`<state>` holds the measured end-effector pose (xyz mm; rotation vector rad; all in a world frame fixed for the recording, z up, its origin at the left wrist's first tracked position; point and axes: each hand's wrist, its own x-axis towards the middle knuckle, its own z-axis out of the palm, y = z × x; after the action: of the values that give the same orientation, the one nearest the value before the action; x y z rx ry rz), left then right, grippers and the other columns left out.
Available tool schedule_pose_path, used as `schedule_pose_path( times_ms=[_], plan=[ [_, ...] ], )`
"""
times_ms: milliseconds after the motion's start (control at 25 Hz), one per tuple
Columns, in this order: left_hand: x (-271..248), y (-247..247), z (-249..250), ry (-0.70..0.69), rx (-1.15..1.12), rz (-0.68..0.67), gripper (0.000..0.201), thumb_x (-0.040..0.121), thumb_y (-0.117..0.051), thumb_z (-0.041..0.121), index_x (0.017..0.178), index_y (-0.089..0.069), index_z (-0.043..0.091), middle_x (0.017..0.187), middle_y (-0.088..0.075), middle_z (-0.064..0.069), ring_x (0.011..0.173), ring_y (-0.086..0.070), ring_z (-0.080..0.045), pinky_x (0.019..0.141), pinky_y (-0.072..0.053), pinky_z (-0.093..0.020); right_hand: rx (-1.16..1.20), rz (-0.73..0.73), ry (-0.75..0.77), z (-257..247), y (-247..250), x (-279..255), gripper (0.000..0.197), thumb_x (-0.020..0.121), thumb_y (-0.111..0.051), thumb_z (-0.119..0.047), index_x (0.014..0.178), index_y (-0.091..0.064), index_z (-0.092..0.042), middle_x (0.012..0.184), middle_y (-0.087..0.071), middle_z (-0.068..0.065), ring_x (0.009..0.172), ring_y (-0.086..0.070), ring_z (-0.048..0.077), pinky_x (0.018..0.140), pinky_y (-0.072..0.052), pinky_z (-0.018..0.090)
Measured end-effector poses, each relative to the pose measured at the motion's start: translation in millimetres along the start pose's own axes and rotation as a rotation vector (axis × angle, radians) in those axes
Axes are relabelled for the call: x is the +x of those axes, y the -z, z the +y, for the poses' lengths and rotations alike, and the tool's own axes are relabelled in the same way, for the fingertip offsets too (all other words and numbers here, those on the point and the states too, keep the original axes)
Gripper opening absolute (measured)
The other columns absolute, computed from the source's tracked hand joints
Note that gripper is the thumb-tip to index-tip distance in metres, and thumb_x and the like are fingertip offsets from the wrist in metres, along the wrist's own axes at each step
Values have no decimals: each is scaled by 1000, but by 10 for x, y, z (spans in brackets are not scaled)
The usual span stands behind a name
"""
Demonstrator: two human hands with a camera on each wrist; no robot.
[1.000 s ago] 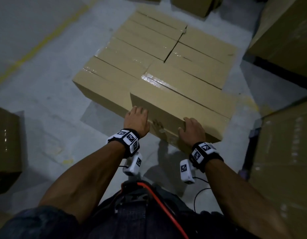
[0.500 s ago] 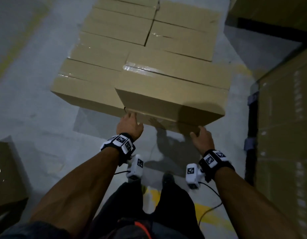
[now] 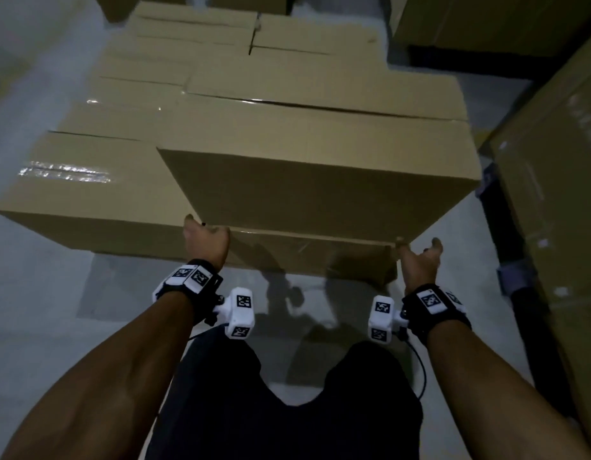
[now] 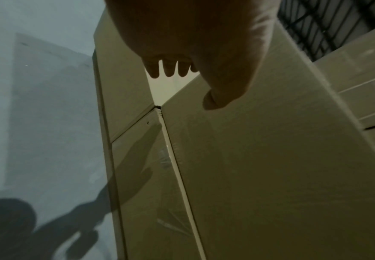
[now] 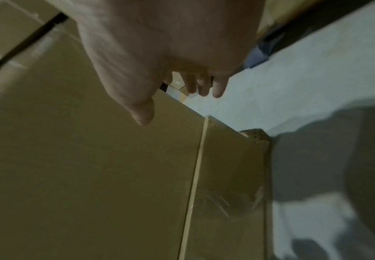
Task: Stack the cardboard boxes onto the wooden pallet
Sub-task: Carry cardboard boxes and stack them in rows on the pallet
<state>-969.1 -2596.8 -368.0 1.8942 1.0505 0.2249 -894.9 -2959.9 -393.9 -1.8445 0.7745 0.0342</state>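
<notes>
Standing on a grey floor [image 3: 38, 310] before a low stack of boxes [image 3: 194, 38], leaning over it with both arms stretched forward. Reaching for the cardboard box [image 3: 314, 180] at the near right corner of that stack, on the top layer, near face turned toward the body, top seam running left to right. Set upon a lower box [image 3: 314, 257] with glossy tape across its near face, in shadow just beneath. Clasping the near left bottom corner of the cardboard box with the left hand [image 3: 206, 242]: fingers [image 4: 168, 68] slipped round the corner into the narrow gap beside the neighbouring box [image 3: 88, 194], thumb [image 4: 217, 98] flat on the near face. Touching the near right bottom corner with the right hand [image 3: 418, 260]: thumb [image 5: 143, 112] laid against the near face, fingers [image 5: 219, 88] loose, spread and nearly straight, hanging in the air past the box's right side and gripping nothing. Wearing black bands with white marker blocks [image 3: 241, 312] on both wrists. Flanked on the right by tall cartons [image 3: 553, 194], apart from the stack across a strip of floor. Too dim and blurred for reading any print on the cardboard.
</notes>
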Motion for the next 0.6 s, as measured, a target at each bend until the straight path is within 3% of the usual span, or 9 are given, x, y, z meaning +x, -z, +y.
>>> schedule_pose_path(
  times_ms=[120, 240, 440, 600],
  plan=[
    [304, -340, -266, -47, -147, 60, 62, 77, -65, 16, 132, -40, 3, 122, -56, -14, 110, -58, -36, 99, -48, -42, 135, 41, 68, 308, -273, 338, 94, 87, -74, -38, 158, -14, -26, 162, -21, 11, 144, -33, 34, 116, -33, 47],
    [595, -635, -543, -158, -243, 131, 67, 74, -64, 26, 134, -39, 10, 130, -54, -14, 115, -56, -36, 105, -45, -46, 266, 57, 164, 543, -532, 605, 92, 85, -74, -43, 156, -17, -34, 160, -29, 4, 144, -34, 31, 116, -32, 55],
    [833, -897, -787, -287, -263, 237, 78, 82, -63, 27, 150, -28, 11, 144, -45, -14, 129, -45, -37, 112, -36, -49, 254, 194, 335, 717, -732, 755, 82, 89, -68, -47, 155, -26, -26, 155, -40, 3, 143, -37, 28, 119, -29, 46],
    [879, -924, -832, -325, -287, 232, 83, 82, -67, 23, 151, -25, 8, 146, -39, -16, 132, -41, -36, 113, -35, -50, 313, 167, 410, 737, -759, 748, 78, 90, -69, -42, 154, -29, -21, 152, -43, 5, 139, -42, 27, 111, -34, 36]
  ],
)
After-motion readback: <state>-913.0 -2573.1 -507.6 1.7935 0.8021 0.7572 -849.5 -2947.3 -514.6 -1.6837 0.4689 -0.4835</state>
